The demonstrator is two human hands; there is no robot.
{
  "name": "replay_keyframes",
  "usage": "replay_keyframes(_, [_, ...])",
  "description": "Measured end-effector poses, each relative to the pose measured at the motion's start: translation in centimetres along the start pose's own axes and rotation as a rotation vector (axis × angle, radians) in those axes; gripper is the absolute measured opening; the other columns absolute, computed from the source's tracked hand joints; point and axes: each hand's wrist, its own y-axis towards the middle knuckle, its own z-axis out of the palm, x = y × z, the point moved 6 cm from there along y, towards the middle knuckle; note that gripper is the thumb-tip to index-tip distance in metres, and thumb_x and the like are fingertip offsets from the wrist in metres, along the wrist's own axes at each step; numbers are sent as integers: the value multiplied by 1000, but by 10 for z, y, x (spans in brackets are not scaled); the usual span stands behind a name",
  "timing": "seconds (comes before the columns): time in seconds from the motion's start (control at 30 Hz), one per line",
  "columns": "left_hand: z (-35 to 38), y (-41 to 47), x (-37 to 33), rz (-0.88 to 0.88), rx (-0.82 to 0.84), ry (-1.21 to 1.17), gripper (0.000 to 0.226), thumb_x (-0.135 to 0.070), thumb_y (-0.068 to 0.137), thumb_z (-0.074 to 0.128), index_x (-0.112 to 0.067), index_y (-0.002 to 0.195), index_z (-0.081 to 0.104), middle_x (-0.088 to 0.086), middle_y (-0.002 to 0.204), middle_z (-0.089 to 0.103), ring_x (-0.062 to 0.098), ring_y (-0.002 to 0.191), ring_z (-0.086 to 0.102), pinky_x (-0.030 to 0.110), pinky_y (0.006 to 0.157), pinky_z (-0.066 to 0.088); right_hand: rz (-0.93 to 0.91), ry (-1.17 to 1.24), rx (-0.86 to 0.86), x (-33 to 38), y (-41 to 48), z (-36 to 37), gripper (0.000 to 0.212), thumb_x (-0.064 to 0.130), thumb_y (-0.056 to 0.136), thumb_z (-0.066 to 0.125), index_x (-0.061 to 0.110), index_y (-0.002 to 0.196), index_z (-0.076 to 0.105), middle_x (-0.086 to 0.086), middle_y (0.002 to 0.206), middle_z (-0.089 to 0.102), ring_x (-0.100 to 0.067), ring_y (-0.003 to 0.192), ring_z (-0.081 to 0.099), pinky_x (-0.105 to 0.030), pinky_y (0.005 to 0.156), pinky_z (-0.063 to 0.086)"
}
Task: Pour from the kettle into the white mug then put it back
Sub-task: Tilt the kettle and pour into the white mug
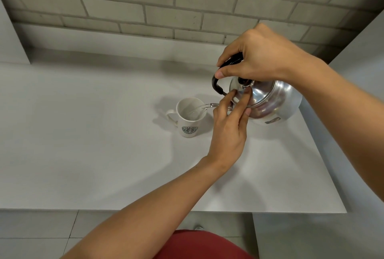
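The kettle [272, 101] is tipped over the white mug [190, 117] near the countertop's [83, 134] right edge; heavy, slick metal, so my right hand [257, 59] clenches its handle while my left hand's [228, 132] spread fingertips steady the lid

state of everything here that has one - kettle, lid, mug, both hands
kettle: lifted, tilted toward the mug, pouring
lid: on the kettle, held in place by fingertips
white mug: upright on the counter, water streaming in, partly filled
right hand: closed around the black handle
left hand: fingertips pressing on the lid
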Motion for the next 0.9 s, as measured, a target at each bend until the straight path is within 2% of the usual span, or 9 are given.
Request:
replay_keyframes(0.37, [-2,1,0,-10,-18,-47,43,-20,108,51,-27,150,50,11,152,42,25,142,43,17,115,28,29,-40,43,4,7,2,30,58,84,79,34,101,83,7,91,81,-20,93,71,-49,80,61])
replay_keyframes(0.53, [-2,1,0,-18,-22,-64,43,-19,107,52,-25,150,52,11,152,43,26,140,45,22,116,32,28,-49,46,7,9,2,30,58,83,79,34,101,83,8,91,81,-20,92,70,-48,80,61])
replay_keyframes(0.8, [1,1,0,-42,-29,-121,42,-21,108,51,-26,150,51,4,152,40,26,137,46,46,112,45,1,-86,69,12,14,1,29,58,84,79,35,102,82,6,94,80,-21,93,69,-49,79,60])
replay_keyframes(0.9, [0,1,1,-40,-40,-138,42,-21,108,50,-25,150,51,1,151,40,25,138,46,49,110,47,4,-89,74,13,16,0,29,57,84,79,34,102,82,4,91,79,-22,93,69,-49,79,61])
